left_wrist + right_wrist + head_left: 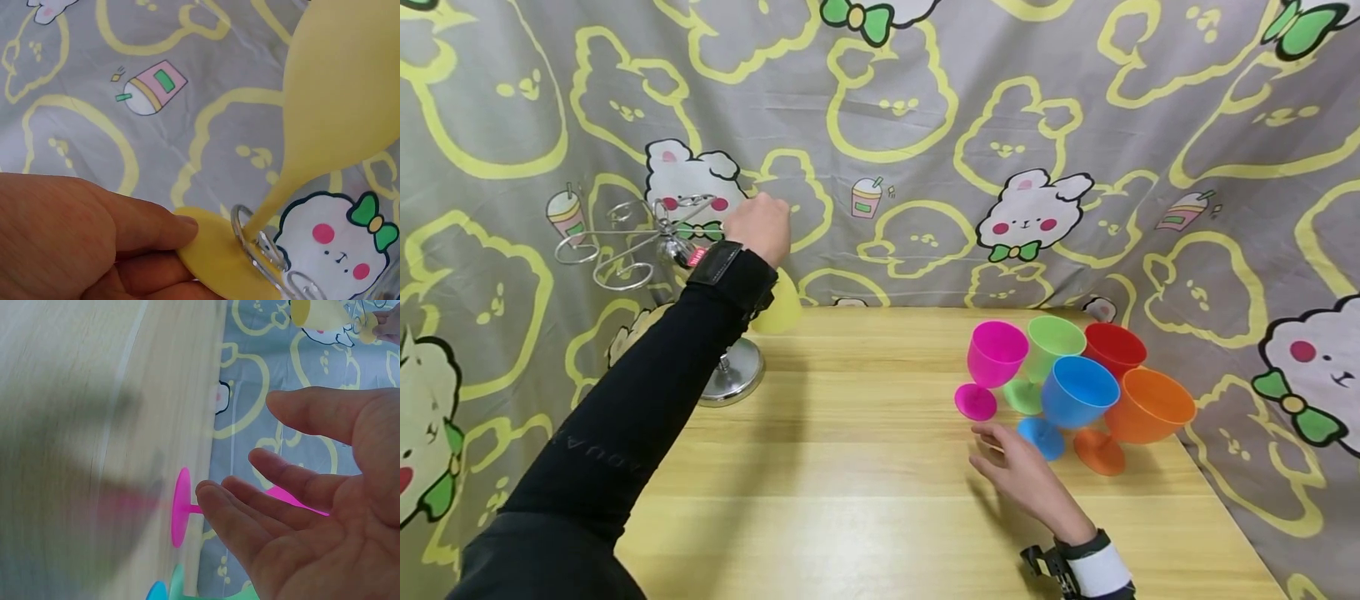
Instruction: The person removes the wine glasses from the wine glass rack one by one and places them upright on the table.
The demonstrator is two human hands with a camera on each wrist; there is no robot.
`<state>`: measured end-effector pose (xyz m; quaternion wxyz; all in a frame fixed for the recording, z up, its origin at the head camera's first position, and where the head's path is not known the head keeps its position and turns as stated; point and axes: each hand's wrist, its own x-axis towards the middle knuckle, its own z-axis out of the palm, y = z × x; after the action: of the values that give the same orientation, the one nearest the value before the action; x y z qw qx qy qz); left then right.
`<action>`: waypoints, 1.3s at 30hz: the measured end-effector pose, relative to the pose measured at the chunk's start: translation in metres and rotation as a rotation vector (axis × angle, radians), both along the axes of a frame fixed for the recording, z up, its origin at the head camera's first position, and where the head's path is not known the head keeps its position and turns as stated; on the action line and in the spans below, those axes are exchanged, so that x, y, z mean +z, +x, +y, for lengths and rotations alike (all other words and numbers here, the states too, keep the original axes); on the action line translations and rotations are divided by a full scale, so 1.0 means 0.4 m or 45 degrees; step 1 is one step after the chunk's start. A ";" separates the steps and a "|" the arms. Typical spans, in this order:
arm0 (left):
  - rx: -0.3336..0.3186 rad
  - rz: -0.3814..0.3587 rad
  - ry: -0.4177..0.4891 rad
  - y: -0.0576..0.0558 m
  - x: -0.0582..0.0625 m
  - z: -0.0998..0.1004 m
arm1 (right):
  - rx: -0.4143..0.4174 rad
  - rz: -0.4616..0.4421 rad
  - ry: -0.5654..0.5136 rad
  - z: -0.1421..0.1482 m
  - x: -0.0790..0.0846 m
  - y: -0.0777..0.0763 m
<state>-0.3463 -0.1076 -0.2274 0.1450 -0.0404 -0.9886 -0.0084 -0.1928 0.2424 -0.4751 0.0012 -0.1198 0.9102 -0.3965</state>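
Observation:
With its thumb and fingers my left hand (762,227) pinches the round foot of a yellow plastic goblet (781,307). In the left wrist view the foot (209,253) sits at a wire loop (239,219) of a metal stemware rack (664,229), with the stem at the loop. The bowl hangs upside down below the hand in the head view. My right hand (1026,479) is held over the table with fingers apart and nothing in them. Its fingertips are near the foot of a pink goblet (997,354).
Beside the pink goblet stand green (1056,337), blue (1081,392), red (1116,346) and orange (1150,404) goblets, upright at the table's right. The rack's round base (737,375) rests at the back left. A patterned curtain (917,108) hangs behind the table (865,467).

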 end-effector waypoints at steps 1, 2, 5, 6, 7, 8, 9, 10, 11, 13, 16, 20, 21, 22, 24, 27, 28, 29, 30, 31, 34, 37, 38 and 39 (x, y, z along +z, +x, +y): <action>0.011 -0.002 0.002 0.002 0.002 -0.003 | -0.004 0.003 0.002 0.000 -0.001 -0.001; 0.020 -0.003 0.002 0.003 0.004 -0.006 | -0.003 0.005 0.012 0.000 -0.002 -0.002; 0.032 0.004 -0.009 0.007 0.012 -0.022 | -0.001 0.005 0.018 0.000 -0.004 -0.004; 0.028 0.010 -0.017 0.008 0.015 -0.028 | 0.000 0.004 0.023 0.000 -0.004 -0.004; 0.027 0.007 -0.023 0.008 0.019 -0.034 | -0.001 0.001 0.027 -0.001 -0.004 -0.005; 0.024 0.001 -0.028 0.009 0.024 -0.040 | 0.000 -0.003 0.031 -0.001 -0.004 -0.005; 0.022 -0.006 -0.027 0.009 0.029 -0.046 | -0.001 -0.006 0.034 -0.002 -0.002 -0.005; 0.020 -0.015 -0.028 0.008 0.036 -0.050 | -0.002 -0.008 0.040 -0.001 -0.001 -0.005; 0.025 -0.033 -0.019 0.008 0.044 -0.053 | -0.009 -0.014 0.043 -0.002 0.001 -0.005; 0.030 -0.065 -0.008 0.006 0.058 -0.060 | -0.008 -0.019 0.050 -0.001 0.004 -0.006; 0.026 -0.081 -0.010 0.002 0.075 -0.067 | -0.007 -0.025 0.051 -0.001 0.006 -0.005; 0.015 -0.092 -0.008 -0.010 0.090 -0.074 | -0.010 -0.036 0.042 -0.001 0.006 -0.004; 0.013 -0.091 -0.006 -0.013 0.092 -0.076 | -0.010 -0.038 0.041 0.000 0.006 -0.003; 0.017 -0.096 0.001 -0.016 0.094 -0.076 | -0.009 -0.042 0.037 0.000 0.006 -0.003; 0.024 -0.098 0.001 -0.022 0.095 -0.077 | -0.009 -0.042 0.038 0.000 0.006 -0.002; 0.040 -0.102 -0.022 -0.031 0.098 -0.070 | -0.020 -0.032 0.046 0.003 0.006 0.000; 0.050 -0.105 -0.026 -0.034 0.099 -0.068 | -0.023 -0.030 0.049 0.003 0.006 0.001; 0.063 -0.113 -0.029 -0.037 0.099 -0.065 | -0.018 -0.019 0.053 0.004 0.006 0.002; 0.075 -0.122 -0.032 -0.040 0.100 -0.063 | -0.022 -0.017 0.052 0.004 0.006 0.002; 0.087 -0.132 -0.030 -0.042 0.101 -0.060 | -0.023 -0.014 0.053 0.005 0.005 0.003; 0.127 -0.166 -0.027 -0.047 0.103 -0.052 | -0.015 -0.011 0.048 0.009 0.004 0.003; 0.149 -0.210 -0.030 -0.048 0.105 -0.046 | -0.011 -0.017 0.036 0.014 0.003 0.002; 0.152 -0.223 -0.031 -0.048 0.108 -0.044 | -0.004 -0.016 0.030 0.016 0.003 0.002; 0.153 -0.233 -0.022 -0.047 0.111 -0.043 | 0.004 -0.014 0.024 0.017 0.004 0.002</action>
<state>-0.3652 -0.1249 -0.1832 0.0538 0.0185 -0.9984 0.0053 -0.1920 0.2493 -0.4735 0.0078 -0.1190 0.9138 -0.3884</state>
